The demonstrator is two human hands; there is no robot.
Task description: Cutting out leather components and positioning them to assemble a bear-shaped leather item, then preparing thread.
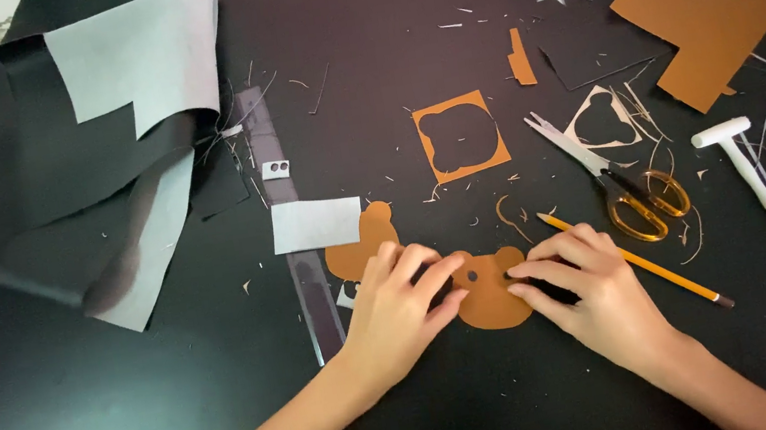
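Both hands rest on the black table (454,417), meeting at a brown bear-head cutout (491,295). The left hand (397,309) lies flat with its fingers spread slightly, fingertips pressing the cutout's left edge; it grips nothing. The right hand (592,290) is loosely curled, its fingertips pressing the cutout's right edge beside a small dark eye piece.

Taking the cutout as the landmark: a second brown bear shape (362,243) lies just to its upper left, partly under the left hand. A yellow pencil (654,266) runs just right of it, passing beneath the right hand. Orange-handled scissors (616,180) lie to its upper right, a white hammer (758,184) farther right. Above it sits a brown square with a bear-shaped hole (460,136). A clear ruler (289,229) lies to its left.
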